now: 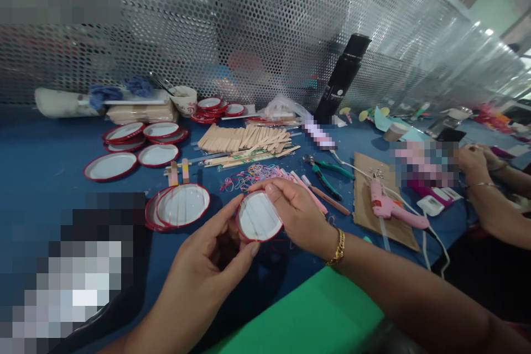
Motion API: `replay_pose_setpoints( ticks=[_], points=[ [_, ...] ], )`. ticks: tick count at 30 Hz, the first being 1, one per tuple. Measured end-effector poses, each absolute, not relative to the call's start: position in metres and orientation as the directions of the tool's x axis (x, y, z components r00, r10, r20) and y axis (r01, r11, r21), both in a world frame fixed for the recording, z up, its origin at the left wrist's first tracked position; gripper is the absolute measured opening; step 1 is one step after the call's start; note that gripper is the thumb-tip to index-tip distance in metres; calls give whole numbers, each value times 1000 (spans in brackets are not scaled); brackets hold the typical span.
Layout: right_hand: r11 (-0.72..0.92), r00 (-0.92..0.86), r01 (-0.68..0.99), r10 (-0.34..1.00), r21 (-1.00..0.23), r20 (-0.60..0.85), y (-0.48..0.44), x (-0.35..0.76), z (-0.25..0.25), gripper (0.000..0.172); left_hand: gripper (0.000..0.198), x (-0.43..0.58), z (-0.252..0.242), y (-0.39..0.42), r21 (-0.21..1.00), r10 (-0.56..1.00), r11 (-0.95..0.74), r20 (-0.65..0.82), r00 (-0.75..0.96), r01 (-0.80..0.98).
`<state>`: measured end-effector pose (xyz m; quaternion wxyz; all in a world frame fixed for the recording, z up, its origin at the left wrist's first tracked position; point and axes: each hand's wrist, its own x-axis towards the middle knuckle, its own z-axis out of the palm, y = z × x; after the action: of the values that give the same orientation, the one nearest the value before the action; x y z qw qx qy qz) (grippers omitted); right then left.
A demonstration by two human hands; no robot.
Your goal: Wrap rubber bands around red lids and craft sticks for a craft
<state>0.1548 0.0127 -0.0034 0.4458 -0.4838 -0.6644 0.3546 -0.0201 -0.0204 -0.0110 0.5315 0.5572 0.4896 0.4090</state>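
Both my hands hold a small round white lid with a red rim [258, 217] above the blue table [50, 166]. My left hand [207, 257] pinches its lower left edge between thumb and fingers. My right hand [296, 213] grips its upper right edge, fingers curled over the rim; a gold bracelet is on that wrist. Thin threads or bands run across the lid's face. A heap of coloured rubber bands [249, 176] lies just behind it. Another red-rimmed lid with bands [182, 204] lies to the left.
Several red-rimmed lids [124, 146] and wooden sticks [244, 141] lie further back. Green-handled pliers [327, 174], a pink glue gun [392, 207] on cardboard and a black bottle [342, 74] stand right. A perforated metal screen [265, 22] closes the back. Another person's hands [477, 163] are at the far right.
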Motion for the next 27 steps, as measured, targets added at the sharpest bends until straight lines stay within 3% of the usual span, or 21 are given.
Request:
replay_pose_setpoints(
  ticks=[27],
  points=[
    [382, -51, 319, 921, -867, 386, 13, 149, -17, 32, 62, -16, -14, -14, 971, 964, -169, 127, 233, 170]
  ],
)
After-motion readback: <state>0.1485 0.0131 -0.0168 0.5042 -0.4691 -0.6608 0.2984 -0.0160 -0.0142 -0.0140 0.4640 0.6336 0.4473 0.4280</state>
